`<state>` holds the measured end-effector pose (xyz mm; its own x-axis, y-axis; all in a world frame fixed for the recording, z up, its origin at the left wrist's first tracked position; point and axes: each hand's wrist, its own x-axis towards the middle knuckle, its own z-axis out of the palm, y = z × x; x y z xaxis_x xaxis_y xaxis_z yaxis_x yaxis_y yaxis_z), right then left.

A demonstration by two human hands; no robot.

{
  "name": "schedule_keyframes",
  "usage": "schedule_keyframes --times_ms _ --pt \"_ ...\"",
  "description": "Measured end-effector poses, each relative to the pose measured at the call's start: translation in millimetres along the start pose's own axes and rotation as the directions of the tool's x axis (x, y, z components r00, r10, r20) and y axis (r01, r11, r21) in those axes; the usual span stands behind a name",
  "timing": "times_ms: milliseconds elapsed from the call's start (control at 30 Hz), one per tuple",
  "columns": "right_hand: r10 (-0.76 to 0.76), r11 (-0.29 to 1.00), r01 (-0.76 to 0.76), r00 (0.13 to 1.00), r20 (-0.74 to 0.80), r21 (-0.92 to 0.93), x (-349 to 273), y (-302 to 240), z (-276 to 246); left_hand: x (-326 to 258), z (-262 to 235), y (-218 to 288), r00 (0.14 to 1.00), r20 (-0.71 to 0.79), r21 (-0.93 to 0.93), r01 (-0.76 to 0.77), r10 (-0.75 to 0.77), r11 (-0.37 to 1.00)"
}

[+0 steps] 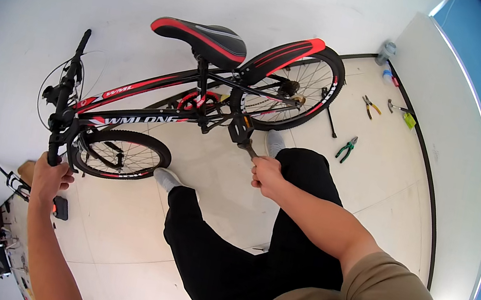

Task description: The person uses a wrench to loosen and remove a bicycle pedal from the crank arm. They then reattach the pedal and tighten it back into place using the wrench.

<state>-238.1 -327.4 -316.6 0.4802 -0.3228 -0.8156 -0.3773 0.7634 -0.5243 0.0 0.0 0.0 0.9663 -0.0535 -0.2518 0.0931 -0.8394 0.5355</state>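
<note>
A black and red bicycle [144,119] stands on its wheels along the white wall, its front end to my left. My left hand [53,176] is wrapped round the near end of the handlebar [55,141]. With closed fingers my right hand [266,176] grips a metal wrench [247,147], whose far end meets the black pedal [240,128] with orange reflectors. Whether the wrench's jaw sits on the pedal's spindle is too small to tell. Behind the pedal are the red chainring [188,102] and the crank.
On the tiled floor to the right lie green-handled pliers [347,149], yellow-handled pliers [371,108] and a hammer [396,107]. A clear bottle [387,51] stands in the far corner. An orange and black object [60,207] lies near my left forearm. My feet are beside the bicycle.
</note>
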Motion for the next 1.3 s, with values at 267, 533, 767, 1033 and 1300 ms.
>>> schedule_keyframes --times_ms 267,533,767,1033,1300 --pt "-0.045 0.999 0.045 0.999 0.021 0.031 -3.8 -0.3 -4.0 -0.1 8.0 -1.0 1.000 0.016 -0.026 0.005 -0.005 1.000" --pt "-0.110 0.993 0.109 0.993 -0.049 -0.034 -8.2 1.4 4.8 -1.9 3.9 0.5 1.000 0.009 -0.003 0.022 -0.022 1.000" --pt "-0.121 0.992 0.121 0.992 -0.034 -0.025 -5.0 3.0 1.3 -1.8 5.5 0.8 1.000 0.020 0.013 0.015 -0.016 1.000" --pt "-0.164 0.982 0.165 0.986 0.010 -0.089 -9.9 1.6 6.5 -3.0 4.2 2.0 1.000 0.009 0.007 0.018 -0.018 1.000" --pt "-0.086 0.996 0.085 0.995 0.040 0.037 -5.7 3.3 3.6 -4.5 6.6 5.2 0.999 0.007 0.008 0.039 -0.039 0.999"
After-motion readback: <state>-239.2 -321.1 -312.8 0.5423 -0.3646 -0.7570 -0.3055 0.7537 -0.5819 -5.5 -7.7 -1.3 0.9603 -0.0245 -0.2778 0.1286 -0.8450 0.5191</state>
